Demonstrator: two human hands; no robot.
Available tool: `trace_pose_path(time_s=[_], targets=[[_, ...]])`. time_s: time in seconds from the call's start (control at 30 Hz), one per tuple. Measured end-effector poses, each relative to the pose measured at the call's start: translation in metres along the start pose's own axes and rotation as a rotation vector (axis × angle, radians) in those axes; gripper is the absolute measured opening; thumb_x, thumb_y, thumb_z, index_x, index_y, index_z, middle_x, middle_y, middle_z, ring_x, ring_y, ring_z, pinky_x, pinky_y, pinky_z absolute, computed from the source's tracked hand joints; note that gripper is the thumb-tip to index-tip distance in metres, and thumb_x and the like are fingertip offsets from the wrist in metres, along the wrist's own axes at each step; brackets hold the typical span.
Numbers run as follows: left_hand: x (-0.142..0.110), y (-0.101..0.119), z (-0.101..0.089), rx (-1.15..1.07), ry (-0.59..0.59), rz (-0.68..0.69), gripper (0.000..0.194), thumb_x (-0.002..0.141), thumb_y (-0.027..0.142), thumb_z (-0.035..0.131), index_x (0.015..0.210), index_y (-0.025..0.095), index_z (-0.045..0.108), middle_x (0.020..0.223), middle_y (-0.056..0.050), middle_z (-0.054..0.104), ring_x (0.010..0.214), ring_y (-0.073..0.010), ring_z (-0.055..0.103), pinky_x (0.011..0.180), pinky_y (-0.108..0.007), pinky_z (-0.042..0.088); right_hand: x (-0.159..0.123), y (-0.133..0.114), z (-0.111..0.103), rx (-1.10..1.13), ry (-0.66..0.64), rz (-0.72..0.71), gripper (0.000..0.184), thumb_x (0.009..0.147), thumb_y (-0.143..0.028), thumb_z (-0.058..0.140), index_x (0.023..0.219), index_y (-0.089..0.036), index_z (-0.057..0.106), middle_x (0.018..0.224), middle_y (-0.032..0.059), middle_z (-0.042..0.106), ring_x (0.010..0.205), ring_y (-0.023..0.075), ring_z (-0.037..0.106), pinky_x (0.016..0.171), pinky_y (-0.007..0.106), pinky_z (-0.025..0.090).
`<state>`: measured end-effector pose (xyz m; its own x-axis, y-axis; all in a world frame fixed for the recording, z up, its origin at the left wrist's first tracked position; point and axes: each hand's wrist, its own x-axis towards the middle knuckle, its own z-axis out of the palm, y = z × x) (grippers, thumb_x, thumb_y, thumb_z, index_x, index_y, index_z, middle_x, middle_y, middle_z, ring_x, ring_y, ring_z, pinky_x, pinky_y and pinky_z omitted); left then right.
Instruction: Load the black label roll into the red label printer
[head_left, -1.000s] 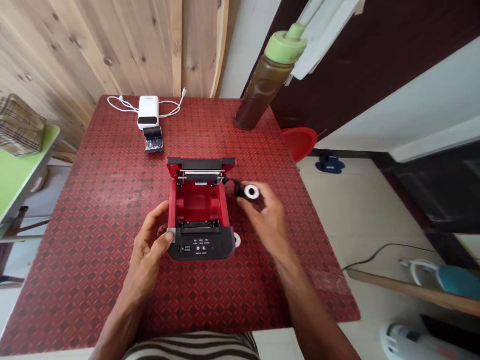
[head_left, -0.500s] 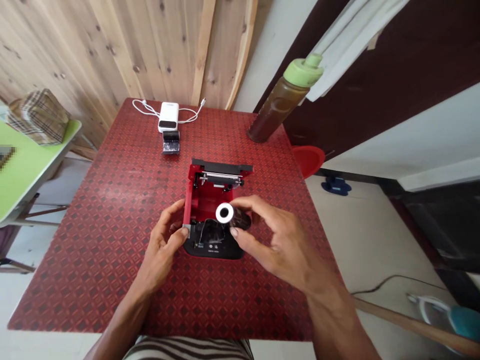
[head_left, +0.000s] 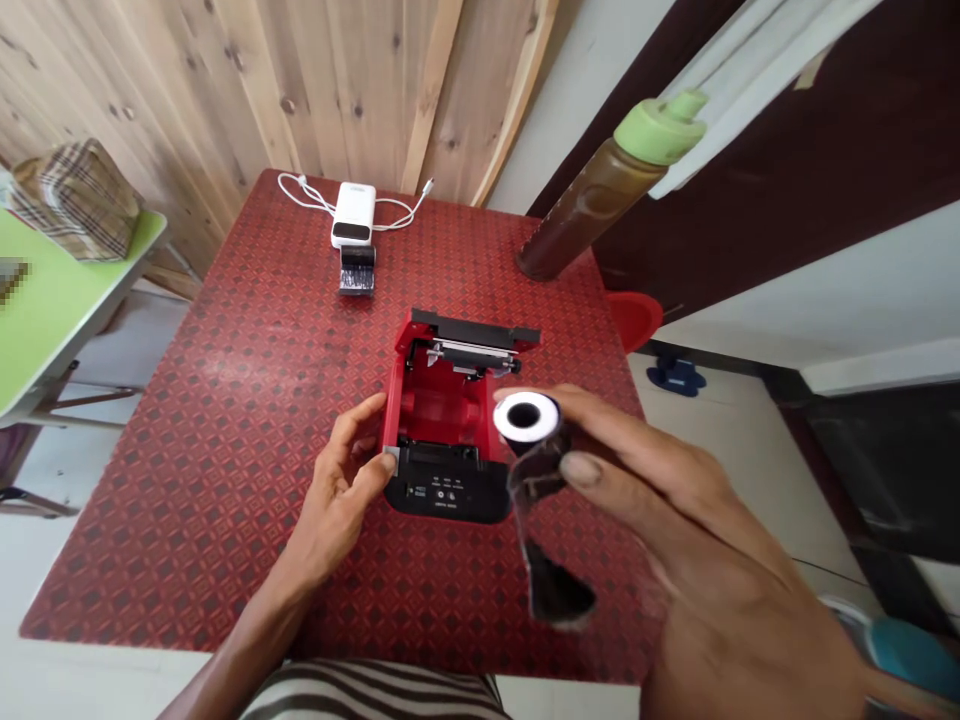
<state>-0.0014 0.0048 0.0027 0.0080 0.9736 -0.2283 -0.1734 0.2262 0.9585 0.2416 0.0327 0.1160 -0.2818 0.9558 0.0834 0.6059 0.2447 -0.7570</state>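
Observation:
A small red and black printer (head_left: pixel 450 490) sits on the table with its lid raised and its red paper bay uncovered. My left hand (head_left: pixel 345 480) grips its left side, thumb on the front corner and fingers along the side wall. Close to the camera, right of the printer, my right hand (head_left: pixel 675 510) pinches a paper roll (head_left: pixel 527 418) between thumb and fingers. The roll has a white end with a dark core hole and a dark outer side. From it hangs a loose dark strip (head_left: pixel 551 575), its end curled over the table.
At the back of the red patterned table (head_left: pixel 247 480) lies a white power bank (head_left: pixel 354 212) with a white cable, touching a small dark roll (head_left: pixel 357 272). A brown bottle (head_left: pixel 592 205) with a green cap stands back right. A red stool (head_left: pixel 634 318) is beyond the right edge.
My right hand has lifted the paper roll off the printer, up and to the right, and its strip now dangles. The left hand keeps its grip; the view has shifted slightly.

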Motion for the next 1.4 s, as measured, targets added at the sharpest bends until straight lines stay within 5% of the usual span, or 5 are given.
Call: trace_pose_path(time_s=[0.17,0.47,0.77,1.07,1.4], targets=[[0.0,0.001,0.0,0.016,-0.004,0.022,0.056,0.102,0.043,0.071,0.155,0.027,0.064,0.166,-0.011,0.065,0.161,-0.0383,0.055,0.116,-0.051,0.059,0.025,0.027,0.027,0.057,-0.168,-0.006,0.033,0.115,-0.039,0.043,0.129,-0.028,0.072,0.119,0.0062,0.084,0.101,0.027,0.079,0.095,0.047,0.063],[0.001,0.001,0.001,-0.003,-0.012,0.034,0.053,0.102,0.041,0.072,0.153,0.027,0.065,0.162,-0.01,0.069,0.153,-0.0351,0.062,0.12,-0.05,0.056,0.028,0.027,0.044,-0.134,-0.181,-0.082,0.021,0.114,-0.031,0.055,0.135,-0.028,0.06,0.132,0.0099,0.079,0.121,0.0297,0.077,0.105,0.047,0.061],[0.0,0.003,0.0,-0.005,-0.005,0.028,0.054,0.101,0.042,0.073,0.153,0.028,0.066,0.16,-0.01,0.069,0.142,-0.033,0.069,0.119,-0.049,0.056,0.049,0.026,0.07,-0.46,-0.125,-0.08,0.013,0.105,-0.019,0.071,0.116,-0.023,0.07,0.119,0.0146,0.082,0.115,0.0382,0.075,0.099,0.053,0.057],[0.0,0.004,0.0,-0.005,-0.01,0.033,0.055,0.102,0.045,0.074,0.153,0.028,0.067,0.156,-0.011,0.071,0.136,-0.0335,0.071,0.116,-0.05,0.057,0.065,0.028,0.071,-0.533,-0.319,-0.153,0.02,0.1,-0.007,0.063,0.107,-0.022,0.074,0.114,0.0139,0.084,0.115,0.0343,0.077,0.103,0.049,0.058],[0.0,0.002,0.001,-0.002,-0.011,0.035,0.054,0.102,0.043,0.073,0.153,0.028,0.066,0.159,-0.01,0.07,0.133,-0.031,0.073,0.113,-0.048,0.058,0.067,0.034,0.077,-0.519,-0.232,-0.086,0.026,0.1,-0.008,0.06,0.117,-0.02,0.076,0.114,0.0153,0.084,0.107,0.0347,0.08,0.096,0.049,0.062]])
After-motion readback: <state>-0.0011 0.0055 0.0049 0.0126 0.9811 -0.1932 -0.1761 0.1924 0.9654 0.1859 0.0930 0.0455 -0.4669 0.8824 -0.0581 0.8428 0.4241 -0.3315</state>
